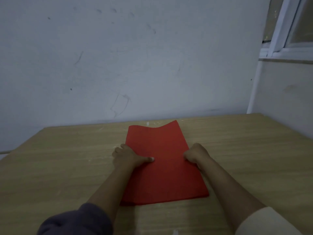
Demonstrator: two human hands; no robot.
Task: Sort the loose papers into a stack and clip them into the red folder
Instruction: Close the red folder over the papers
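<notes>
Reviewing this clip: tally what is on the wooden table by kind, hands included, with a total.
Red flat folder, closed, far edge wavy: 1
Bare hands gripping the folder's sides: 2, left hand and right hand
Loose papers in view: 0
Total: 3, all on the light wooden table

Item: red folder point(165, 163). Qty 1. Colour: plain red, matte, no label or markings visible. Shape: rectangular, long axis running away from the viewer. State: closed, lying flat on the wooden tabletop point(67, 167), approx. centre, far end near the wall. Far edge not flat: wavy, right far corner lifted, dip mid-edge. Near edge shows a darker layer at the left corner, i.e. more than one leaf. Contents: cannot tell; no loose papers visible.
</notes>
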